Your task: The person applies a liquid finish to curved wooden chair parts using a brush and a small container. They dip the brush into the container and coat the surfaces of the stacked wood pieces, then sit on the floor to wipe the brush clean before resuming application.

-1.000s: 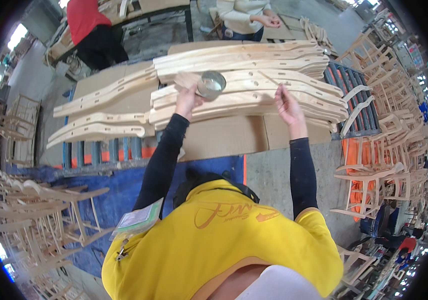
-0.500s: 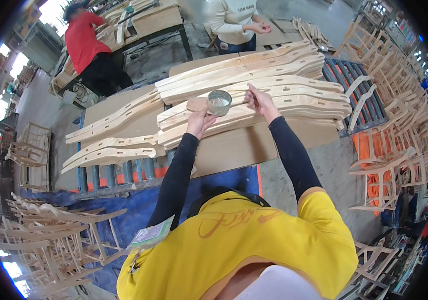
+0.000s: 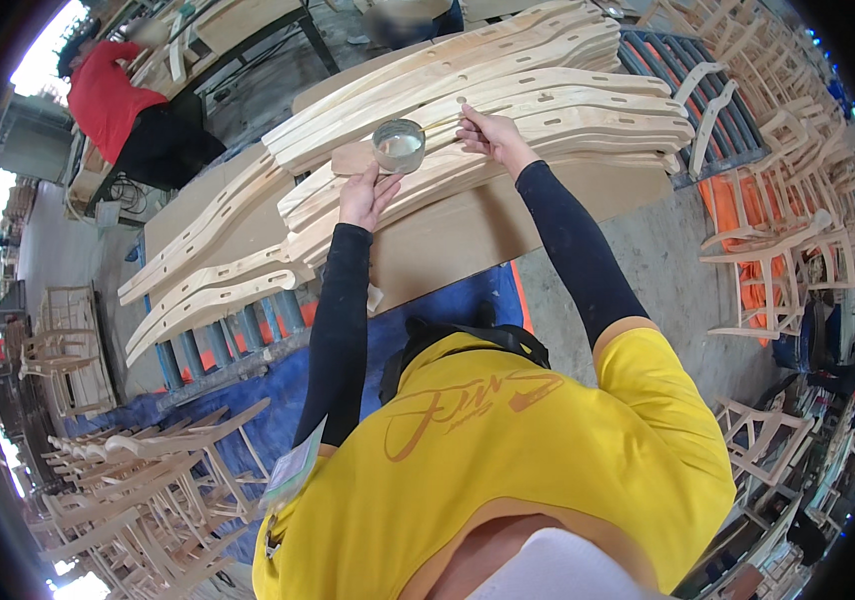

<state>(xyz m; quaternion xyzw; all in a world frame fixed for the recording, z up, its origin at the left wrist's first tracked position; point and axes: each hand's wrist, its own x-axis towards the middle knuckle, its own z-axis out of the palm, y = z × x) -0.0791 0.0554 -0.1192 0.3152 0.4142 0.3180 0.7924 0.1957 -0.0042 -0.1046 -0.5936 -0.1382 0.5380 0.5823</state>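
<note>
My left hand [image 3: 368, 198] is closed round the lower side of a round metal cup [image 3: 399, 146] with a shiny inside. A flat brown piece [image 3: 351, 158] sits against the cup by my left fingers; whether I grip it too is unclear. To the right, the fingers of my right hand [image 3: 491, 133] pinch a thin stick [image 3: 440, 124] that points toward the cup; its tip is too small to make out. Both hands are above a stack of pale curved wooden slats [image 3: 588, 127] with oval slots along them.
More slotted slats [image 3: 210, 297] extend left over a roller conveyor [image 3: 248, 328] and cardboard [image 3: 448, 258]. Rollers [image 3: 693, 80] with two loose curved pieces lie at right. Chair frames [image 3: 148, 490] stand on both sides. Beyond the bench, a co-worker in red [image 3: 113, 105] leans over a table.
My view has tilted, so the slats, cup and both hands appear higher and further left. The cup stays in my left hand and the stick in my right.
</note>
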